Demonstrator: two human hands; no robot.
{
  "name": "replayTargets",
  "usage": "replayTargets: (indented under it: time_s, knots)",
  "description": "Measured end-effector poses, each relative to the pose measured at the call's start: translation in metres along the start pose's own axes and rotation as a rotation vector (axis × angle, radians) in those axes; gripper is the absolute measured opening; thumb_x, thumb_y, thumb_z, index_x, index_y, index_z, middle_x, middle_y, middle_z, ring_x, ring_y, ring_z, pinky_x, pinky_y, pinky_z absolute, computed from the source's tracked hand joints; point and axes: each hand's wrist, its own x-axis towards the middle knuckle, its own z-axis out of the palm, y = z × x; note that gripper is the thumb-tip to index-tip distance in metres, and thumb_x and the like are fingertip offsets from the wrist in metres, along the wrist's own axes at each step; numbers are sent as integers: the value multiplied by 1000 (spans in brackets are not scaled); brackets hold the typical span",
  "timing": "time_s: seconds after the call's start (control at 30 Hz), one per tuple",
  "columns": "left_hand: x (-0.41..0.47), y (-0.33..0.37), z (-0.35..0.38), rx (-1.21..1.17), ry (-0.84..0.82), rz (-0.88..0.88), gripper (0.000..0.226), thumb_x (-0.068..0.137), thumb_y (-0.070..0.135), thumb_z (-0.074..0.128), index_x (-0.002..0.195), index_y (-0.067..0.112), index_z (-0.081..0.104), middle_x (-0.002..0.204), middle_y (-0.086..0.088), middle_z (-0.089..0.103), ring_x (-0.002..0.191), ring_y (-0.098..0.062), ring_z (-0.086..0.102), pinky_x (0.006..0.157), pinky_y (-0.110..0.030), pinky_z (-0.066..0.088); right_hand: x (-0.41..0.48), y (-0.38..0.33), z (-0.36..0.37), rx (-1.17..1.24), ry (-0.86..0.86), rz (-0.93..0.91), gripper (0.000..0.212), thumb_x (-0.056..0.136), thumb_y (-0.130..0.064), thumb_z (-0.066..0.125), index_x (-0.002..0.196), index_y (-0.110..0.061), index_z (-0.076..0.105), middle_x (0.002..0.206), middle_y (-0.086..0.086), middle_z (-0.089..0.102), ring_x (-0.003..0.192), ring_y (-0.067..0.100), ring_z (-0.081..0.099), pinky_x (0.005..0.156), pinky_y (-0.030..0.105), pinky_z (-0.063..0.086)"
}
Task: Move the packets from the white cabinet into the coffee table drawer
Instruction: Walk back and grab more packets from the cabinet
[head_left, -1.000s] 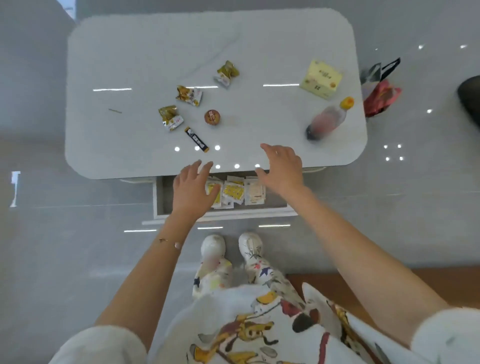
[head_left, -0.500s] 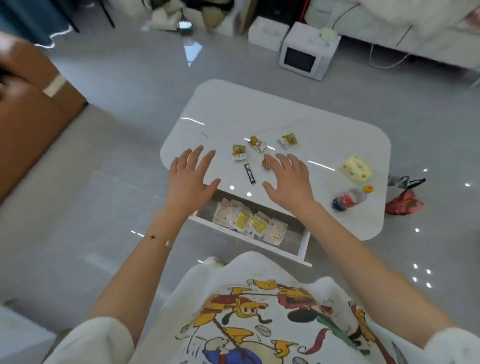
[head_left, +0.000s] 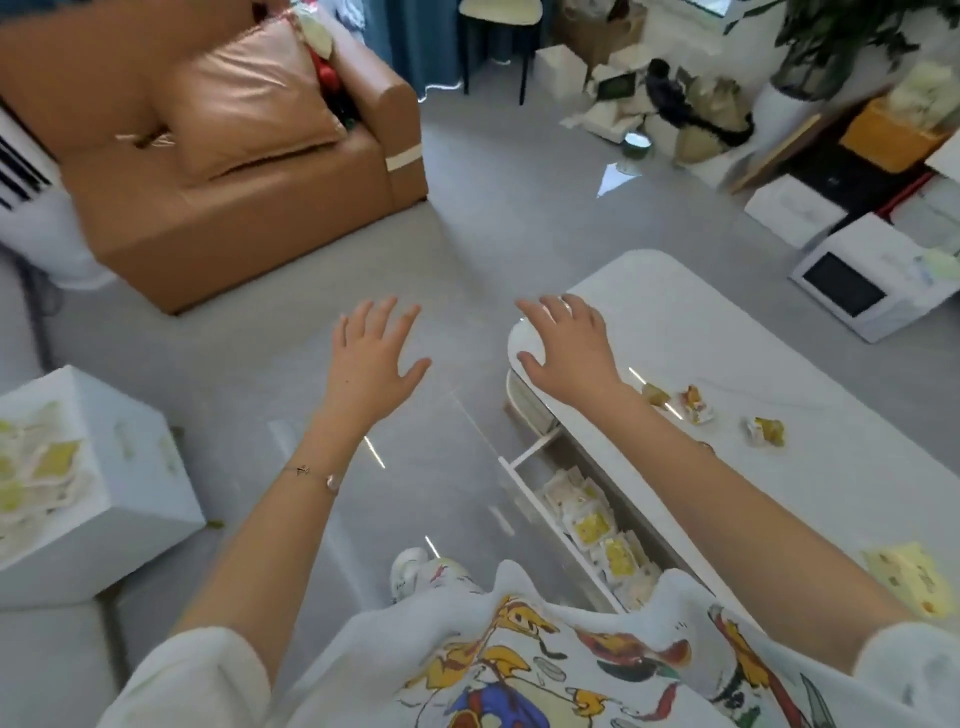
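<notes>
The white cabinet stands low at the far left, with several white-and-yellow packets lying on its top. At the lower right, the open coffee table drawer holds more packets of the same kind. My left hand hovers over the grey floor between cabinet and table, empty with fingers spread. Over the near corner of the white coffee table my right hand is also empty, its fingers apart.
Small snack wrappers and a yellow box lie on the tabletop. A brown sofa fills the upper left. A white microwave, boxes and clutter crowd the far right. Grey floor lies between sofa, cabinet and table.
The view has swung left from the table toward the sofa and cabinet. Both empty hands have risen from the drawer and moved left; the cabinet has come into view.
</notes>
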Motion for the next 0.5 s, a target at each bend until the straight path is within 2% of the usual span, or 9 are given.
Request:
replayTargets:
  time_s: [0.13, 0.23, 0.5]
  knots:
    - [-5, -81, -10, 5, -26, -141, 67, 91, 48, 55, 149, 25, 31, 156, -9, 27, 144, -35, 18, 116, -52, 12, 58, -69, 21, 19, -21, -99, 70, 88, -39, 56, 150, -27, 25, 144, 6, 40, 136, 33, 30, 110, 42, 21]
    - [-10, -145, -19, 11, -29, -240, 66, 90, 47, 56, 148, 24, 35, 154, -10, 31, 143, -36, 22, 115, -53, 15, 104, -125, 35, 29, -42, -193, 72, 88, -39, 57, 150, -26, 24, 141, 6, 44, 132, 32, 34, 106, 41, 25]
    - [-10, -291, -46, 43, -11, -503, 67, 90, 48, 55, 149, 26, 30, 156, -7, 28, 144, -33, 19, 116, -51, 15, 225, -250, 57, 72, -48, -381, 72, 87, -39, 59, 150, -25, 27, 137, 4, 47, 131, 31, 37, 106, 42, 29]
